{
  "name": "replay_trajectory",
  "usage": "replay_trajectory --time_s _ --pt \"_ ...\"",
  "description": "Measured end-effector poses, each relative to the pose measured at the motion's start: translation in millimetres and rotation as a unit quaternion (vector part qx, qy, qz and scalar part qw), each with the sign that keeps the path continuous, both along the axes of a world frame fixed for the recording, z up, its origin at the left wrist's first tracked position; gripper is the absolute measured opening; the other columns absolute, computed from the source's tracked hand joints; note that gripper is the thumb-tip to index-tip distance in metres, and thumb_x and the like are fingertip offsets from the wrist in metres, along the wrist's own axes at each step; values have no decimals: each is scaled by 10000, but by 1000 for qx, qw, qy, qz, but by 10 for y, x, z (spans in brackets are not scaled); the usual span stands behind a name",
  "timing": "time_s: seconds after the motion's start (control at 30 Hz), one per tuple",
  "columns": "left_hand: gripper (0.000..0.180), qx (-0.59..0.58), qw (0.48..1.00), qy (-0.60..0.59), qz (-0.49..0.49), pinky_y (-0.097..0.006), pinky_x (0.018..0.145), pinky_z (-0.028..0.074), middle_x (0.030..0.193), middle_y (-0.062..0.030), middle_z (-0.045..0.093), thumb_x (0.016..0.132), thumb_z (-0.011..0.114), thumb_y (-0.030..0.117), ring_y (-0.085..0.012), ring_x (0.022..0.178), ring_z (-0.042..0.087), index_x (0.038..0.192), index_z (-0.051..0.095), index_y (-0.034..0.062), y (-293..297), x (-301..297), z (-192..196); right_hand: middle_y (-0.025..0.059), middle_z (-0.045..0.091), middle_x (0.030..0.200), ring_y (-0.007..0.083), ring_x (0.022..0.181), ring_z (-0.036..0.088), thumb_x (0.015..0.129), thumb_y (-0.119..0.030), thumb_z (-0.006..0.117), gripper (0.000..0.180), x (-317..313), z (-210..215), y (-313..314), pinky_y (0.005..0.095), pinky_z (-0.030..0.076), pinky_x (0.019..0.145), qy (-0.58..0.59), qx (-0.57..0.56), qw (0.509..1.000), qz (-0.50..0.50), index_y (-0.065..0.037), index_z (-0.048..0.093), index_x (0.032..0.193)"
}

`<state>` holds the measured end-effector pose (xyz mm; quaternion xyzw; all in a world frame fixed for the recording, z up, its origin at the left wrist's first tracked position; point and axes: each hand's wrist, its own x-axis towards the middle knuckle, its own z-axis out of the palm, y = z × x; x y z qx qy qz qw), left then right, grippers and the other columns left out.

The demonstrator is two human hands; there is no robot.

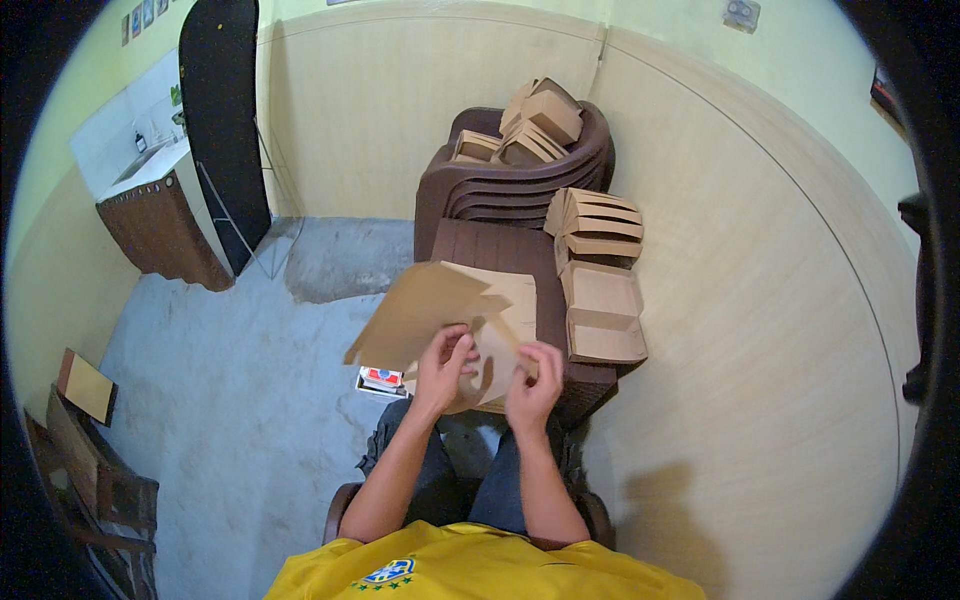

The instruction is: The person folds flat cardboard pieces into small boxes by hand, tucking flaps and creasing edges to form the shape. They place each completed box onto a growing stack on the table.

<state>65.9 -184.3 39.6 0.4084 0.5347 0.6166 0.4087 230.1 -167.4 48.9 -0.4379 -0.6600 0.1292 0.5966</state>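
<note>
A brown cardboard box blank (415, 312), partly folded, is raised and tilted in front of me. My left hand (445, 368) is closed on its inner edge, fingers curled by the crease. My right hand (535, 382) pinches a narrow flap on the right side of the same blank. Flat cardboard sheets (515, 288) lie beneath it on a dark brown woven-look surface (480, 245). The blank hides part of these sheets, and some fingertips are hidden behind the card.
Folded cardboard boxes (604, 285) stand along the right edge of the brown surface. More boxes (540, 115) sit on stacked brown plastic chairs (515, 185) behind. A small white box (381, 380) with red and blue items is left of my knees. A wall (740, 250) is close on the right.
</note>
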Motion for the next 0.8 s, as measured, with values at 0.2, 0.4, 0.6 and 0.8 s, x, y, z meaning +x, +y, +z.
replay_trajectory --time_s 0.2,0.4,0.6,0.8 --pt "301 24 988 153 14 -368 859 584 1067 -175 760 911 812 161 -246 973 755 1148 764 -18 70 6 34 126 706 1077 245 997 705 891 -51 773 267 -102 -58 -144 369 599 813 112 -155 967 167 -8 656 1127" --pt "278 20 974 211 -78 -349 812 623 1069 -136 770 890 823 74 -233 961 753 1158 796 5 -117 63 -42 73 689 993 121 868 689 1021 -51 721 139 2 -220 282 288 621 635 158 -208 959 111 29 661 1118" --pt "354 26 973 220 -60 -374 823 632 1069 -157 773 886 798 41 -284 914 778 1240 795 62 -216 181 49 84 708 928 130 814 705 1014 -23 719 84 -55 -229 358 288 622 663 168 -233 952 107 44 687 1053" --pt "323 53 952 298 -38 -362 864 643 1147 -153 770 896 791 27 -302 968 778 1218 798 46 -289 293 -34 95 746 978 149 871 717 949 31 767 173 -36 -215 386 292 608 795 261 -200 932 151 50 708 1110"
